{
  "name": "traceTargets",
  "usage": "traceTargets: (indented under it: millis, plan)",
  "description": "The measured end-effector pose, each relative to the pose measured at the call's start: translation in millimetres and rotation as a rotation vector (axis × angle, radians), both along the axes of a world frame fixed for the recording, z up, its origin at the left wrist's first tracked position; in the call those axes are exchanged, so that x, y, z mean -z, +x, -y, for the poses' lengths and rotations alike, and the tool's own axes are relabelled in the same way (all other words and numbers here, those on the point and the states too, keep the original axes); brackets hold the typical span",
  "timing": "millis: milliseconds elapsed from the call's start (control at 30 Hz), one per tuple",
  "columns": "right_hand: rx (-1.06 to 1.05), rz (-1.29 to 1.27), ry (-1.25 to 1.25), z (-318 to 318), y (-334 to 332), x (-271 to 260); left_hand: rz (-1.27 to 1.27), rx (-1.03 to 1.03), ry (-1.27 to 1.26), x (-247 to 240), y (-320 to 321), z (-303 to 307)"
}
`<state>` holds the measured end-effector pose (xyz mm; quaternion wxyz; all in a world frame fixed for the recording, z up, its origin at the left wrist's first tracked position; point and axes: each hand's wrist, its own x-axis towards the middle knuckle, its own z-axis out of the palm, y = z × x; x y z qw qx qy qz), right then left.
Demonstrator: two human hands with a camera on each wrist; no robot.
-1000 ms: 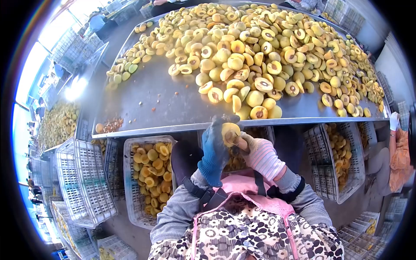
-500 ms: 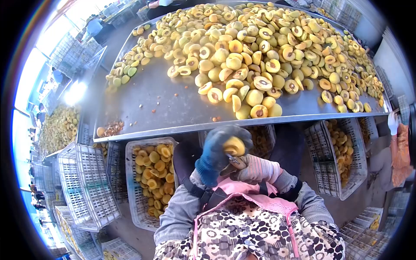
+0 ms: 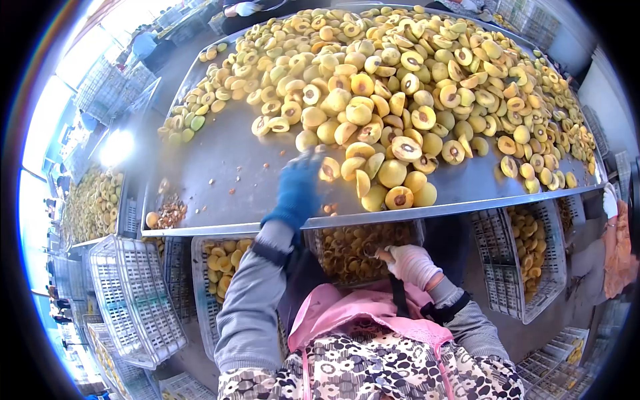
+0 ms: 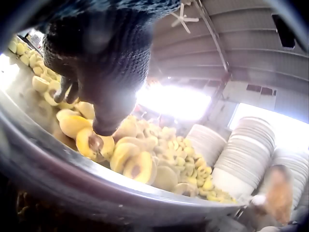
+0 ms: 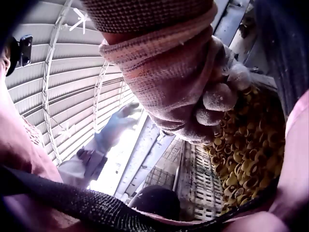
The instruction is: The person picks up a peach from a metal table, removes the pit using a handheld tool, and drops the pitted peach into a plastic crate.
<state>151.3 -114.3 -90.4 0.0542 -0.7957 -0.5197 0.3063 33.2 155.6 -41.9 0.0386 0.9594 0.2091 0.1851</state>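
My left hand (image 3: pixel 298 190), in a blue glove, reaches over the metal table (image 3: pixel 253 177) at the near side of a large pile of yellow peach halves (image 3: pixel 373 100). Its fingers point down loosely in the left wrist view, a fingertip right at a peach half (image 4: pixel 91 144) with a brown pit. My right hand (image 3: pixel 410 262), in a pale striped glove, stays low in front of the table edge with its fingers curled round a small metal tool, mostly hidden by the glove. Below it a crate (image 3: pixel 419 233) holds brownish pieces.
Crates of pitted halves stand to the left (image 3: pixel 217 267) and right (image 3: pixel 527 253) of my lap. Stacked white crates (image 3: pixel 137 293) are farther left. Small reddish scraps (image 3: pixel 170 212) lie at the table's left corner. Another person's orange sleeve (image 3: pixel 617 247) shows at the right.
A peach half was in my left hand between both hands; it is gone from there now. The left hand has moved forward over the table, while the right remains low with its fingers curled.
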Motion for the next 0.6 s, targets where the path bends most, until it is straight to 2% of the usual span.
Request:
traceTargets:
  millis: [67,100,167,200,267,333,400,433,467,533,567,600]
  plan:
    - [-0.011,-0.017,0.007,5.6,0.2,7.2,-0.219,0.01,0.09,-0.5,30.1,3.8]
    - [0.001,-0.025,0.045,8.1,0.0,9.3,-0.218,0.011,0.086,-7.2,37.7,5.1]
    - [0.01,-0.038,0.081,9.4,0.3,8.4,-0.569,-0.159,-0.172,-22.5,42.8,9.2]
    - [0.033,-0.045,0.078,7.5,0.4,3.2,-0.574,-0.163,-0.173,-22.5,36.5,8.3]
    - [0.073,-0.053,0.079,1.0,0.8,-7.6,-0.588,-0.209,-0.407,-24.3,12.7,2.1]
    - [0.075,-0.041,0.146,-3.3,-1.3,-17.5,-0.539,-0.211,-0.438,-9.1,-10.6,-1.4]
    - [0.121,-0.115,0.291,-8.2,-5.2,-37.8,-0.118,-0.245,-0.662,1.6,-26.4,0.0]
    - [0.169,-0.175,0.357,-9.1,-8.0,-44.2,0.246,-0.228,-1.06,6.5,-27.7,3.7]
    - [0.168,-0.172,0.357,-8.8,-12.2,-50.7,0.25,-0.227,-1.06,11.3,-32.9,8.3]
    - [0.24,-0.461,0.667,-10.8,-20.7,-61.1,0.753,-0.151,-1.59,-42.0,-32.6,42.5]
    - [0.251,-0.5,0.68,-13.0,-23.9,-61.9,0.794,-0.053,-1.633,-29.9,-35.3,39.4]
    - [0.246,-0.498,0.679,-15.5,-26.5,-68.1,0.8,-0.053,-1.631,-32.5,-38.1,45.6]
